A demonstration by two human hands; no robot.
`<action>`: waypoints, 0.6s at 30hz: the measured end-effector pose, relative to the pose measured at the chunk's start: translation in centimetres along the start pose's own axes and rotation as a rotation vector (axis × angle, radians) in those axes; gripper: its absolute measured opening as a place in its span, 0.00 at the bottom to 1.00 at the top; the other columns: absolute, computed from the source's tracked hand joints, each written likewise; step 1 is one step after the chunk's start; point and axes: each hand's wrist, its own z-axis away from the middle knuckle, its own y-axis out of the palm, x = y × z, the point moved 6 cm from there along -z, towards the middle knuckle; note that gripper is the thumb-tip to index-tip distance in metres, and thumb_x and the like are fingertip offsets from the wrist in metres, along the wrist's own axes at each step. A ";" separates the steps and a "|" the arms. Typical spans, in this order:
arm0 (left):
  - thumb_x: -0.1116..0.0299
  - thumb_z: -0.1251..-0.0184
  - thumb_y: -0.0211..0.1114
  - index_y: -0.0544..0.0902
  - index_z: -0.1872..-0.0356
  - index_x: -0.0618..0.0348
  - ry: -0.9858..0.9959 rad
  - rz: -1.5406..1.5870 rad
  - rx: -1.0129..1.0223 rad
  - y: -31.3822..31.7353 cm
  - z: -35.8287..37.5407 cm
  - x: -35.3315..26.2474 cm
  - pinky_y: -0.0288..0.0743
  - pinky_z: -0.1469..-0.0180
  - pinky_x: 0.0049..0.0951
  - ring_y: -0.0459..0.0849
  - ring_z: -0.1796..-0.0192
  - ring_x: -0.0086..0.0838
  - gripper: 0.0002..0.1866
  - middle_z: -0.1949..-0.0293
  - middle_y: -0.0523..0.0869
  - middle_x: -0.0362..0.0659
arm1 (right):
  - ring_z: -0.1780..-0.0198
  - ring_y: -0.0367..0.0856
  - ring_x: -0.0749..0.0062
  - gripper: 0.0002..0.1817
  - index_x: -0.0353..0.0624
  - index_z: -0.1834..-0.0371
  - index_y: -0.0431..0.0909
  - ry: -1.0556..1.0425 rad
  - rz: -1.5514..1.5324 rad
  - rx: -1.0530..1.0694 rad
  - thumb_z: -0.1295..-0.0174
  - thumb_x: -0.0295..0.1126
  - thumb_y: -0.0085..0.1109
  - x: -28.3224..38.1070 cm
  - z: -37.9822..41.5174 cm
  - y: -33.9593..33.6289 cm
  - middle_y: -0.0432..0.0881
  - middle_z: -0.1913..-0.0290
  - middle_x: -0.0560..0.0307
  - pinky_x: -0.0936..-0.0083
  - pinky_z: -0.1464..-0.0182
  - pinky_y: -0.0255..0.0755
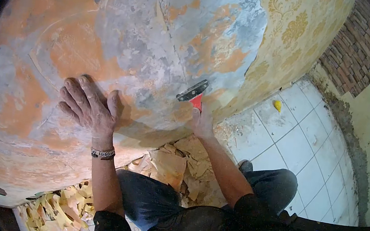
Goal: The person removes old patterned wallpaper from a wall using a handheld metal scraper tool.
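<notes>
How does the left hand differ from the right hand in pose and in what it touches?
The left hand lies flat and open on the stripped wall, fingers spread, while the right hand is closed around the red handle of a scraper. The left hand sits further left and holds nothing; the right hand presses the blade to the wall near the patterned wallpaper. Both are bare.

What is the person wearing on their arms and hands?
Both hands are bare, no gloves. The left hand has a beaded bracelet around the wrist. The right hand has nothing on its wrist. Dark sleeves are pushed up near the elbows, leaving both forearms uncovered.
</notes>
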 end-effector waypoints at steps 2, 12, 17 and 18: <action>0.39 0.30 0.47 0.55 0.24 0.55 0.015 0.005 0.010 -0.2 0.2 -0.1 0.31 0.24 0.54 0.46 0.22 0.51 0.41 0.23 0.51 0.53 | 0.61 0.77 0.32 0.21 0.39 0.54 0.69 0.063 0.039 0.020 0.31 0.50 0.47 -0.2 0.7 -0.2 0.78 0.67 0.33 0.46 0.64 0.67; 0.38 0.30 0.48 0.55 0.25 0.57 -0.008 -0.009 0.066 -0.3 0.5 0.0 0.33 0.25 0.54 0.46 0.22 0.53 0.42 0.24 0.51 0.56 | 0.59 0.75 0.33 0.19 0.36 0.45 0.69 -0.107 0.121 -0.150 0.29 0.40 0.46 -3.8 3.0 2.0 0.75 0.59 0.33 0.52 0.58 0.70; 0.37 0.32 0.49 0.55 0.25 0.57 0.007 -0.006 0.044 -0.2 0.4 -0.1 0.33 0.25 0.54 0.45 0.22 0.54 0.43 0.24 0.51 0.56 | 0.62 0.73 0.34 0.17 0.36 0.46 0.69 0.017 0.003 -0.017 0.30 0.37 0.48 -0.7 1.9 1.2 0.74 0.61 0.34 0.56 0.59 0.71; 0.36 0.32 0.49 0.55 0.25 0.57 -0.004 -0.008 0.070 -0.1 0.5 0.2 0.33 0.25 0.54 0.45 0.22 0.54 0.44 0.24 0.51 0.56 | 0.63 0.77 0.36 0.22 0.39 0.45 0.70 0.025 0.025 -0.026 0.31 0.46 0.48 -1.1 1.9 1.4 0.77 0.63 0.36 0.52 0.61 0.71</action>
